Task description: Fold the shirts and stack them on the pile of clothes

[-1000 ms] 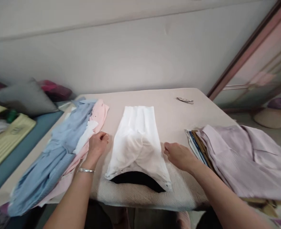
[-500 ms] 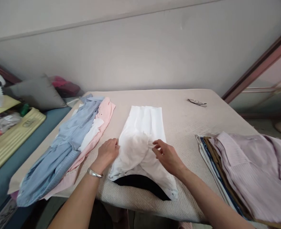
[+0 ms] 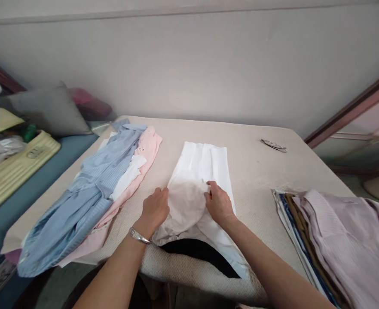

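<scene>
On the table point(image 3: 250, 171), a white garment point(image 3: 187, 204)
Left hand point(image 3: 156, 207) and right hand point(image 3: 219, 203), fingers curled closed, each pinch some of its cloth.

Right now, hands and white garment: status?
Left hand at left edge of white garment. Right hand pinching its cloth. Garment rumpled toward near end. Glasses apart, out of the way.

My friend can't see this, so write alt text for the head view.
The right hand pinches a partly folded white garment on a beige surface, the left hand at its edge. Blue and pink clothes lie left, stacked clothes right, eyeglasses farther back.
</scene>
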The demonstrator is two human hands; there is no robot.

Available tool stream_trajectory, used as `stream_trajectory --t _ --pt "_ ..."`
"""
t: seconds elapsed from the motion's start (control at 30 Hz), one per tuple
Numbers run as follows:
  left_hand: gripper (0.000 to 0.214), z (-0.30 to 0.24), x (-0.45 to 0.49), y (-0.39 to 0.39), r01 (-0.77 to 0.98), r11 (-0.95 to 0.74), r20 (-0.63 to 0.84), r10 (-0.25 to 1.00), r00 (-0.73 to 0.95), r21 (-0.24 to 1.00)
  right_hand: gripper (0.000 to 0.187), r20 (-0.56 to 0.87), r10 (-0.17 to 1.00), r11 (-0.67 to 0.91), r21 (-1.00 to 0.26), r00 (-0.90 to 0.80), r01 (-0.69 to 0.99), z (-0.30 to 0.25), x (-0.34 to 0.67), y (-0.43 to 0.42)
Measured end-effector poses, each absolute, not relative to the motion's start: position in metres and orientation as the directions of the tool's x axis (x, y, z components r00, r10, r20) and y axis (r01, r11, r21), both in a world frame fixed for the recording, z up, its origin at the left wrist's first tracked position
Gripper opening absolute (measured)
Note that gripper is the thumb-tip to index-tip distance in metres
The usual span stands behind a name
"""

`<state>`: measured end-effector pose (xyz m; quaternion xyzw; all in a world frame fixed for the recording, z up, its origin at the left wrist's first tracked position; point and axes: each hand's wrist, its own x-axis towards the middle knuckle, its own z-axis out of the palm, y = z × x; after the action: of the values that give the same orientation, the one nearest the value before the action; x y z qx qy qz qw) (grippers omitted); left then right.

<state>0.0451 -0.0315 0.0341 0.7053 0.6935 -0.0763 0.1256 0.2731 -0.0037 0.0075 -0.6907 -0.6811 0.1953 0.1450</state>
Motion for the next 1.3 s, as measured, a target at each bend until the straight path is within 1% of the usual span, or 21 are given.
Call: stream_trajectory --t 0.07,0.13,0.27,0.4,0.57,0.7,0.77,0.83,0.9,0.97,1.0,1.07,1.13,1.17,1.23,1.3 --pt "0.031 0.033 0.043 -0.031 0.996 -0.011 -0.273 0.961 0.036 0.092 0.039 -0.018 1.0 -0.006 -0.547 -0.004 0.837 0.007 0.278 -0.001" --pt "0.031 0.032 0.043 -0.031 0.995 -0.016 -0.272 0.961 0.044 0.102 0.036 0.003 1.0 -0.01 -0.588 0.015 0.809 0.006 0.285 0.001" --pt "0.031 0.03 0.047 -0.03 0.996 -0.004 -0.274 0.961 0.029 0.092 0.028 -0.027 0.998 -0.056 -0.55 0.049 0.833 0.003 0.295 0.005" --pt "0.031 0.026 0.05 -0.03 0.995 0.011 -0.25 0.968 0.014 0.096 0.025 -0.056 0.997 -0.076 -0.522 0.055 0.85 0.004 0.296 0.004" --pt "0.041 0.024 0.051 -0.033 0.997 -0.051 -0.206 0.977 0.063 0.06 0.022 -0.075 0.996 -0.076 -0.526 0.043 0.847 0.01 0.294 -0.003" --pt "0.048 0.026 0.053 -0.035 0.997 -0.066 -0.217 0.974 0.073 0.038 0.024 -0.125 0.991 -0.104 -0.449 0.053 0.887 0.016 0.294 -0.004" --pt "0.049 0.025 0.055 -0.036 0.997 -0.07 -0.183 0.98 0.076 0.037 0.025 -0.178 0.983 -0.119 -0.389 0.052 0.914 0.019 0.294 -0.006" --pt "0.047 0.018 0.058 -0.038 0.993 -0.106 -0.118 0.987 0.112 0.052 0.025 -0.194 0.979 -0.113 -0.302 0.055 0.947 0.023 0.295 -0.009" --pt "0.047 0.008 0.061 -0.042 0.984 -0.161 -0.057 0.985 0.165 0.07 0.023 -0.137 0.989 -0.092 -0.218 0.063 0.972 0.028 0.295 -0.008" --pt "0.052 -0.003 0.065 -0.047 0.977 -0.2 -0.023 0.979 0.202 0.071 0.022 -0.07 0.996 -0.062 -0.204 0.049 0.977 0.033 0.293 0.002" --pt "0.054 -0.007 0.067 -0.049 0.977 -0.203 -0.014 0.979 0.204 0.063 0.021 -0.056 0.998 -0.05 -0.233 0.038 0.971 0.035 0.291 0.012" --pt "0.059 -0.012 0.07 -0.052 0.982 -0.185 -0.016 0.982 0.186 0.045 0.019 -0.071 0.997 -0.064 -0.37 0.04 0.927 0.037 0.284 0.044" --pt "0.062 -0.012 0.075 -0.052 0.988 -0.154 -0.038 0.987 0.155 0.033 0.018 -0.108 0.99 -0.13 -0.526 0.085 0.84 0.034 0.271 0.087" --pt "0.064 -0.011 0.077 -0.052 0.99 -0.136 -0.054 0.989 0.137 0.026 0.018 -0.127 0.986 -0.162 -0.575 0.109 0.802 0.032 0.263 0.11" --pt "0.067 -0.007 0.081 -0.05 0.994 -0.11 -0.083 0.99 0.11 0.002 0.022 -0.166 0.975 -0.221 -0.633 0.149 0.741 0.024 0.243 0.154" --pt "0.068 -0.004 0.084 -0.048 0.994 -0.105 -0.112 0.988 0.102 -0.024 0.024 -0.195 0.963 -0.271 -0.664 0.188 0.697 0.013 0.224 0.191"
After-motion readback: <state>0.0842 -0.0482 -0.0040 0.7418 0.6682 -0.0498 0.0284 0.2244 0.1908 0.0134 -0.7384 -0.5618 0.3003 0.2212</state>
